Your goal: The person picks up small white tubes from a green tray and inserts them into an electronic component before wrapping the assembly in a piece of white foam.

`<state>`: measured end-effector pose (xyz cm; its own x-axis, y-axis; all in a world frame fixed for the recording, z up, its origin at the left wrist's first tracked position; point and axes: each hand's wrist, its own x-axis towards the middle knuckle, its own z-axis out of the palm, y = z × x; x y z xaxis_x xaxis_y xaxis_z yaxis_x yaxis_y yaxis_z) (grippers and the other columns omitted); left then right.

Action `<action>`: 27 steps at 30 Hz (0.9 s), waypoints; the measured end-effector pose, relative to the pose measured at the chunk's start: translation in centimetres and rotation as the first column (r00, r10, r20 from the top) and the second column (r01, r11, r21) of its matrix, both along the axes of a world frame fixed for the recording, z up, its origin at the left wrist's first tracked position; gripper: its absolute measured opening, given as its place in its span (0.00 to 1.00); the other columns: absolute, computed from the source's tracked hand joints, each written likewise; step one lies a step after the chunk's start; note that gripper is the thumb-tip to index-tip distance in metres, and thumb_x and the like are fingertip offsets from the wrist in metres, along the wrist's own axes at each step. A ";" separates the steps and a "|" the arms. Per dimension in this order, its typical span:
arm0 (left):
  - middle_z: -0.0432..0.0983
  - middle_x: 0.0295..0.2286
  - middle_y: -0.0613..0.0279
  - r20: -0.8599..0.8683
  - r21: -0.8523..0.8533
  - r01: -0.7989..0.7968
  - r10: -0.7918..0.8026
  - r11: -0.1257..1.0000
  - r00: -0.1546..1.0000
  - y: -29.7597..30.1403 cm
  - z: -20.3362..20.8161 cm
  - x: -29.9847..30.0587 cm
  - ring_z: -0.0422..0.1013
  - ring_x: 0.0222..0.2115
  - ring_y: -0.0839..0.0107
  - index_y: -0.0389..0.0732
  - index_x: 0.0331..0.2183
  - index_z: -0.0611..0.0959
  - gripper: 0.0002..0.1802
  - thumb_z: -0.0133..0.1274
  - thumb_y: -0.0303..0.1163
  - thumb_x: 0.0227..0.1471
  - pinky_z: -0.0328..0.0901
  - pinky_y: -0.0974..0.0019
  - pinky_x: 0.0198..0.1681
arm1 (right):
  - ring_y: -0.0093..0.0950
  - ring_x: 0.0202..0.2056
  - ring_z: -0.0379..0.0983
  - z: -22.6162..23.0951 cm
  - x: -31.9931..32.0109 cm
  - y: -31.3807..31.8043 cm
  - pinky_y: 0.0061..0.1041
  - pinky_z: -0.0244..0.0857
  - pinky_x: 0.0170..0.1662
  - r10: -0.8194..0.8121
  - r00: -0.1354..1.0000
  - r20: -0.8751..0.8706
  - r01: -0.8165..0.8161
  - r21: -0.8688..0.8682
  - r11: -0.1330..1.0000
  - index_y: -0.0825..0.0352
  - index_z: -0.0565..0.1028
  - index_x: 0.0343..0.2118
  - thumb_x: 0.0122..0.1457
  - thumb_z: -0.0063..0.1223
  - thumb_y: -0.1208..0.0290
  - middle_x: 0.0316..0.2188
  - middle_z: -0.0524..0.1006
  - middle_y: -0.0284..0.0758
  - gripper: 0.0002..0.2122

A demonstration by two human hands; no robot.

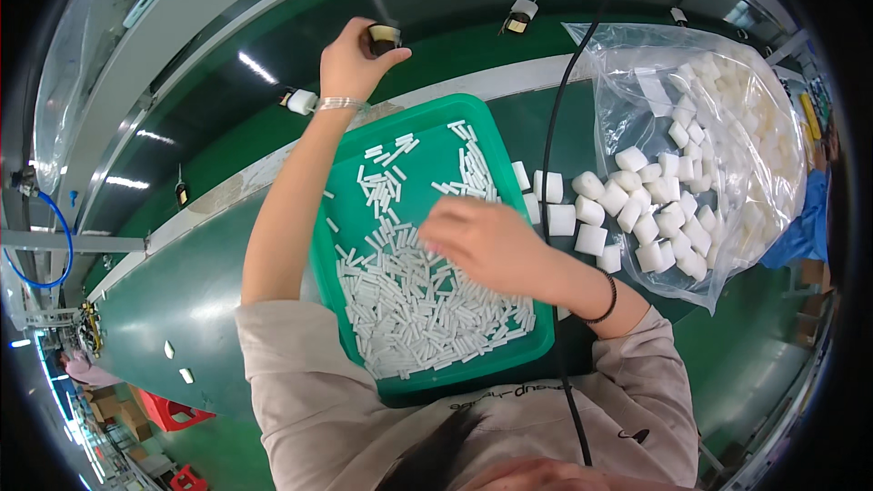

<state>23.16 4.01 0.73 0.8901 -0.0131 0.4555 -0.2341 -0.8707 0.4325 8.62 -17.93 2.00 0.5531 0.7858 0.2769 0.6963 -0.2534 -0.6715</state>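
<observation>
My left hand reaches out over the green conveyor belt, its fingers wrapped round a small black part with a yellow band. A pale piece at the top of that part is blurred. My right hand hovers over the green tray, fingers drawn together. Whether anything is between those fingertips is hidden. Short white tubes lie heaped in the near half of the tray, with looser clusters toward its far side.
White foam blocks spill from a clear plastic bag right of the tray. A black cable hangs down between them. On the belt sit similar parts with white blocks, one at the far middle and one left of my forearm.
</observation>
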 end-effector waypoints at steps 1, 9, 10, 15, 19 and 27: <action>0.73 0.23 0.64 -0.145 -0.437 -0.069 0.005 0.897 0.989 -0.4 0.7 -1.9 0.70 0.25 0.75 0.39 0.29 0.73 0.17 0.61 0.32 0.34 0.65 0.70 0.27 | 0.32 0.27 0.68 0.2 0.3 -0.1 0.29 0.62 0.28 -0.065 0.994 -0.087 0.075 0.114 0.991 0.64 0.69 0.27 0.50 0.45 0.72 0.24 0.67 0.34 0.03; 0.69 0.36 0.53 0.052 -0.997 0.033 -0.269 -0.074 0.962 -3.7 1.6 -17.6 0.71 0.31 0.64 0.38 0.37 0.68 0.17 0.53 0.26 0.42 0.71 0.69 0.29 | 0.23 0.25 0.71 1.0 1.5 -1.5 0.17 0.63 0.28 -0.188 0.898 -0.398 0.332 0.331 0.884 0.68 0.75 0.26 0.47 0.52 0.75 0.20 0.73 0.34 0.04; 0.69 0.36 0.52 0.067 -0.990 0.031 -0.271 -0.135 0.960 -3.8 1.1 -18.9 0.71 0.31 0.64 0.38 0.37 0.68 0.17 0.52 0.26 0.43 0.71 0.69 0.29 | 0.21 0.25 0.71 0.9 1.5 -1.3 0.16 0.64 0.29 -0.151 0.856 -0.495 0.352 0.343 0.871 0.69 0.75 0.27 0.46 0.53 0.76 0.23 0.74 0.34 0.05; 0.69 0.37 0.53 0.061 -0.982 0.023 -0.197 -0.188 0.979 -4.4 -1.2 -21.8 0.71 0.31 0.64 0.39 0.37 0.68 0.15 0.51 0.28 0.45 0.71 0.68 0.30 | 0.18 0.26 0.71 0.8 0.9 -0.7 0.14 0.64 0.30 -0.082 0.802 -0.591 0.344 0.345 0.874 0.71 0.76 0.30 0.45 0.54 0.78 0.25 0.76 0.33 0.07; 0.69 0.37 0.54 0.059 -0.979 0.025 -0.162 -0.203 0.985 -4.3 -1.7 -22.2 0.71 0.32 0.64 0.39 0.37 0.68 0.14 0.50 0.28 0.46 0.70 0.68 0.30 | 0.18 0.26 0.71 0.4 0.6 -0.6 0.13 0.64 0.27 -0.084 0.824 -0.560 0.317 0.333 0.888 0.70 0.76 0.29 0.45 0.54 0.78 0.25 0.76 0.34 0.07; 0.69 0.37 0.53 0.009 -0.989 -0.017 -0.183 -0.145 0.983 -4.5 -1.8 -22.3 0.71 0.32 0.65 0.39 0.37 0.68 0.15 0.51 0.28 0.45 0.70 0.68 0.31 | 0.17 0.23 0.70 0.6 0.6 -1.0 0.12 0.62 0.24 -0.107 0.905 -0.412 0.245 0.297 0.923 0.68 0.77 0.29 0.44 0.55 0.79 0.22 0.75 0.34 0.07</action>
<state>0.90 -0.51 -1.06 0.9583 0.2823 -0.0449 -0.1363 0.5895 0.7962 9.23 -18.97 2.62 0.7894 0.5633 0.2441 0.3340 -0.0604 -0.9406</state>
